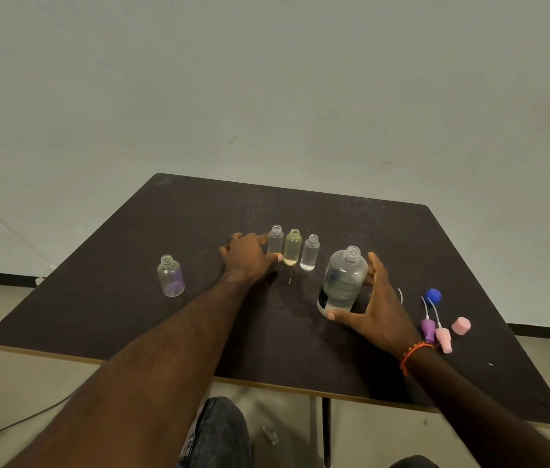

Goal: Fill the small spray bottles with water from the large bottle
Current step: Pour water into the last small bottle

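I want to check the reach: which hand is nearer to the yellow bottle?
Left. The left hand lies just beside the yellow bottle; the right hand holds the large bottle.

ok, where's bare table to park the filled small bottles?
Bare: the far strip behind the three-bottle row, and the stretch between the purple bottle and the left hand. Crowded: near the right hand, with the large bottle and spray tops.
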`<control>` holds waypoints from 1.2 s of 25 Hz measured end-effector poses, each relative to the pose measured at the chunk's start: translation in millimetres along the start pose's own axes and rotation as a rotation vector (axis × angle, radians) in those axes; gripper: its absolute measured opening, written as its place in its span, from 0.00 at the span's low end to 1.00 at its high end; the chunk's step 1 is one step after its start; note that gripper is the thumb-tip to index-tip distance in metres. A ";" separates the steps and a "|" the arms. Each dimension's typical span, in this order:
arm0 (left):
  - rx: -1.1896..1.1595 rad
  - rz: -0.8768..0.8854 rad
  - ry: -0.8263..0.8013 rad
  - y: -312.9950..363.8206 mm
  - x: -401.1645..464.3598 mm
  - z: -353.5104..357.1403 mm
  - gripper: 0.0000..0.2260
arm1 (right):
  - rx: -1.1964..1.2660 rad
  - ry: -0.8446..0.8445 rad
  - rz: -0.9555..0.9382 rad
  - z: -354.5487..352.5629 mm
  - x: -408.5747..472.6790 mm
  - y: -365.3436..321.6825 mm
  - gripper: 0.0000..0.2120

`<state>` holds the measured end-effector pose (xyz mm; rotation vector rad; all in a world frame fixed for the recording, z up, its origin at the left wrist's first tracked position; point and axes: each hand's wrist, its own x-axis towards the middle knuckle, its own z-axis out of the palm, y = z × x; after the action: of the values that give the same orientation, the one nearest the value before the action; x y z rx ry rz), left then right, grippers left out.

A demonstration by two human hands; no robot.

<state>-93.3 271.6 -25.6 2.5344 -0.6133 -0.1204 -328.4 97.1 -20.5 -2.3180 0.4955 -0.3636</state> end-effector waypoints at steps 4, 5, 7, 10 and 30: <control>0.023 0.074 0.009 -4.5 -26.2 -8.3 0.37 | -0.046 0.131 -0.082 -1.9 -20.9 -7.1 0.64; 0.036 0.094 0.017 -5.4 -33.6 -12.9 0.39 | -0.068 0.200 -0.139 -1.7 -28.3 -11.9 0.61; 0.069 0.123 0.025 -6.6 -44.8 -24.2 0.41 | -0.149 0.361 -0.327 -0.3 -40.4 -24.5 0.52; 0.132 0.167 0.076 -12.2 -67.5 -45.0 0.40 | -0.274 0.388 -0.581 10.8 -57.0 -55.5 0.35; -0.012 -0.149 0.208 -146.1 -107.6 -87.2 0.27 | -0.620 -0.150 -0.311 141.7 18.0 -131.4 0.35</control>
<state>-113.1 471.9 -29.3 2.5372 -0.3413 0.0862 -224.5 261.0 -24.0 -3.0105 0.1808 -0.1907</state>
